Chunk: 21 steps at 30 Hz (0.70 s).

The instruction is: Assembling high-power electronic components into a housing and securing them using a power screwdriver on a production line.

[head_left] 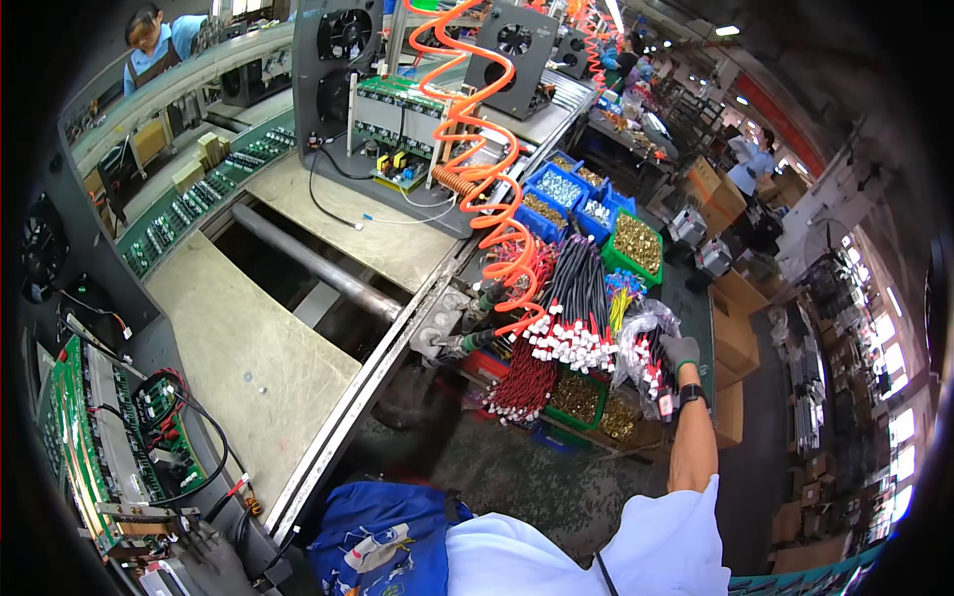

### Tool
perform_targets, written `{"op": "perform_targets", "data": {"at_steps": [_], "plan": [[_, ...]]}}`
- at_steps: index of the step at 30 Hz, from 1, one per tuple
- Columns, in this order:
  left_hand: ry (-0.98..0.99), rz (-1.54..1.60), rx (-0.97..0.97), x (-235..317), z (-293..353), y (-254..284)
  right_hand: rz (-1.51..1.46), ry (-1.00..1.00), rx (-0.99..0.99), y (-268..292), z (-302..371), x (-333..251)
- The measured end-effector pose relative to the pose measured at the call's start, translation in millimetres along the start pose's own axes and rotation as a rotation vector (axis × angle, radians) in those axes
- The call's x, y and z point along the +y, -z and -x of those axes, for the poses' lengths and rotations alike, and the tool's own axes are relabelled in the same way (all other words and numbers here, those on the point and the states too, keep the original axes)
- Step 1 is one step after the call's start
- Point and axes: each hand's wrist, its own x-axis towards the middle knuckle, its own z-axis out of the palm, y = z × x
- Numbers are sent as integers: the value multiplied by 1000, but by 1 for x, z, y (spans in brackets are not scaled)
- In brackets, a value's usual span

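Note:
My right hand (680, 352), in a grey glove with a dark watch at the wrist, reaches out to the parts table at the right. It touches or hovers over a clear plastic bag (636, 343) of dark cables with white plugs; its fingertips are too unclear to show a grip. At the lower left, my left hand (211, 562), in a dark grey glove, lies with fingers stretched beside a metal chassis. Next to it is a green circuit board assembly (94, 447) with black and red wires. Black cable bundles (578, 283) with white connectors lie left of my right hand.
Blue bins (556, 186) and a green bin (636, 246) hold small metal parts. An orange coiled air hose (497, 179) hangs over the line's metal rail. Another open chassis with fans (343, 38) stands farther along. Cardboard boxes (733, 328) stand right; a co-worker (154, 45) is across the line.

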Motion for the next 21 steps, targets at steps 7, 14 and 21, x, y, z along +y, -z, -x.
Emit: {"op": "perform_targets", "data": {"at_steps": [7, 14, 21], "plan": [[597, 545, -221, -8, 49, -38, 198, 152, 11, 1, 33, -32], [942, 1377, -76, -26, 94, -70, 127, 104, -77, 2, 12, -50], [577, 447, -467, -22, 74, -55, 352, 157, -41, 72, -6, -57]]}}
